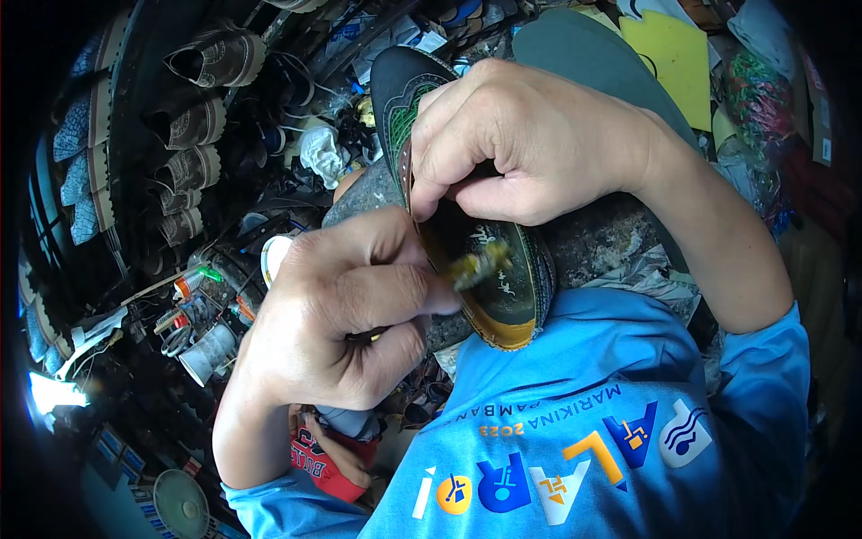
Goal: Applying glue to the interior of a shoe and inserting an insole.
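A dark shoe [395, 76] with green lacing or stitching near its toe lies across my lap area, toe pointing away. Its dark insole [512, 292] carries white marks, and tan lining [505, 334] shows at the heel. My right hand [530, 144] is closed in a pinch on the shoe's upper edge, with fingers curled over the opening. My left hand [346, 301] is closed around a small brush-like tool [485, 263]. The tool's yellowish, clotted end is blurred and sits over the insole. Left fingertips touch or nearly touch the shoe's left side.
Several brown shoes [193, 121] stand on a rack at the left. A white cup [211, 350] and small tools lie below it. Crumpled white paper [321, 154] and scraps clutter the far side. A yellow sheet [669, 63] lies beside a grey-green flat piece [575, 54]. A fan [181, 503] stands lower left.
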`<state>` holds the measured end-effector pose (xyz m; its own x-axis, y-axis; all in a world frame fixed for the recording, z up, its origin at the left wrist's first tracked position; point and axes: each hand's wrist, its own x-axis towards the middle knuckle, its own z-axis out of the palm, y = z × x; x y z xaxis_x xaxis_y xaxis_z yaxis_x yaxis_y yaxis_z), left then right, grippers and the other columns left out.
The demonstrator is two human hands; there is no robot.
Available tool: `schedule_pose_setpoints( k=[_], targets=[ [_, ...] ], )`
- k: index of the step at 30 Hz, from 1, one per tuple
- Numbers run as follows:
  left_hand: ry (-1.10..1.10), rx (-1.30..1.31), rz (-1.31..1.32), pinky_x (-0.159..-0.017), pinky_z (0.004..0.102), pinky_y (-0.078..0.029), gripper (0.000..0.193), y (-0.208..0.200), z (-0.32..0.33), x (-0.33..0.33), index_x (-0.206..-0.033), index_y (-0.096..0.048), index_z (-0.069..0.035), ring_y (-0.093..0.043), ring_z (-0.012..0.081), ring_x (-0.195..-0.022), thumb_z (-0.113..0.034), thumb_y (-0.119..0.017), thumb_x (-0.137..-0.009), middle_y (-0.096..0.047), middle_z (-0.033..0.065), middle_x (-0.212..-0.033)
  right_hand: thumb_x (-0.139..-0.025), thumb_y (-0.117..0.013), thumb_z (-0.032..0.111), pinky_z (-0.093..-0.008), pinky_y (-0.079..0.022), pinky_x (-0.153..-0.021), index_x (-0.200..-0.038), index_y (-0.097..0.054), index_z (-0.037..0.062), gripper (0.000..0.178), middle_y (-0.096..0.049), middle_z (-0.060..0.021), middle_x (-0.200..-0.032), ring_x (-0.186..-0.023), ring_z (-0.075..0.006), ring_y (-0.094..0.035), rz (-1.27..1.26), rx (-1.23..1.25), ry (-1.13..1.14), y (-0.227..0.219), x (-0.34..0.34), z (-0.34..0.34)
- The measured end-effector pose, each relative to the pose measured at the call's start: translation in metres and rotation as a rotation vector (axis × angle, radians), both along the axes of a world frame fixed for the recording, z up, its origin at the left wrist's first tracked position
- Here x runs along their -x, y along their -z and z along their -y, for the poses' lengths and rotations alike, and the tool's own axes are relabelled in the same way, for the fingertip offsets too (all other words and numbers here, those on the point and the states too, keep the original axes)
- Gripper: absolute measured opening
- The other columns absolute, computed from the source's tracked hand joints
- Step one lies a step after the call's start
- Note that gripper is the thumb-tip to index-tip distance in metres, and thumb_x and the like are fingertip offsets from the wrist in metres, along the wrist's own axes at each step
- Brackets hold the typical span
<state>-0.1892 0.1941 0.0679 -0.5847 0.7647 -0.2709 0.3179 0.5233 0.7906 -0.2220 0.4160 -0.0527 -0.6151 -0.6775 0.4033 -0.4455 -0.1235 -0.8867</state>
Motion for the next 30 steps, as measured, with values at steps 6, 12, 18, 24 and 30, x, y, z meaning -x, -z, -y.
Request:
schedule_pose_setpoints(
  k=[6, 12, 18, 24, 30],
  targets=[
    [0.060, -0.040, 0.223, -0.064, 0.0347, -0.050, 0.022, 0.015, -0.001, -0.010, -0.089, -0.080, -0.002, -0.066, 0.0234, -0.074, -0.006, -0.072, -0.070, -0.064, 0.0083, -0.083, -0.069, -0.067, -0.003, -0.0402, -0.058, -0.080, -0.090, -0.080, 0.0007, 0.026, -0.075, -0.0138, -0.087, -0.085, -0.0315, -0.072, -0.006, -0.015, -0.010, 0.001, 0.001, 0.002],
    [0.086, 0.111, 0.034, -0.065, 0.0378, -0.052, 0.026, -0.002, -0.011, -0.012, -0.090, -0.079, -0.003, -0.067, 0.0276, -0.078, 0.001, -0.070, -0.066, -0.064, 0.0107, -0.087, -0.069, -0.066, -0.002, -0.0399, -0.058, -0.080, -0.091, -0.080, 0.0003, 0.026, -0.076, -0.0139, -0.088, -0.085, -0.0308, -0.072, 0.001, -0.020, -0.017, 0.001, 0.002, 0.002],
    [0.133, 0.223, -0.308, -0.061, 0.0400, -0.053, 0.032, 0.004, -0.017, -0.024, -0.091, -0.075, -0.001, -0.067, 0.0304, -0.077, 0.009, -0.068, -0.061, -0.063, 0.0120, -0.088, -0.070, -0.065, -0.002, -0.0393, -0.059, -0.081, -0.092, -0.080, -0.0005, 0.027, -0.077, -0.0146, -0.089, -0.086, -0.0307, -0.072, 0.004, -0.036, -0.027, -0.002, 0.003, 0.000],
    [-0.006, 0.244, -0.369, -0.058, 0.0369, -0.051, 0.035, 0.000, -0.026, -0.083, -0.096, -0.076, -0.001, -0.064, 0.0289, -0.072, 0.001, -0.072, -0.061, -0.060, 0.0149, -0.087, -0.072, -0.066, -0.002, -0.0393, -0.059, -0.081, -0.094, -0.081, 0.0005, 0.027, -0.077, -0.0137, -0.091, -0.087, -0.0300, -0.073, 0.022, -0.031, -0.048, -0.001, 0.004, 0.000],
    [-0.154, 0.198, -0.409, -0.058, 0.0383, -0.051, 0.035, 0.011, -0.028, -0.098, -0.095, -0.076, -0.002, -0.062, 0.0294, -0.069, 0.002, -0.072, -0.061, -0.059, 0.0154, -0.088, -0.074, -0.067, -0.003, -0.0386, -0.058, -0.084, -0.097, -0.081, 0.0020, 0.027, -0.078, -0.0123, -0.094, -0.091, -0.0290, -0.074, -0.063, -0.033, -0.067, -0.004, 0.009, -0.004]
  ],
)
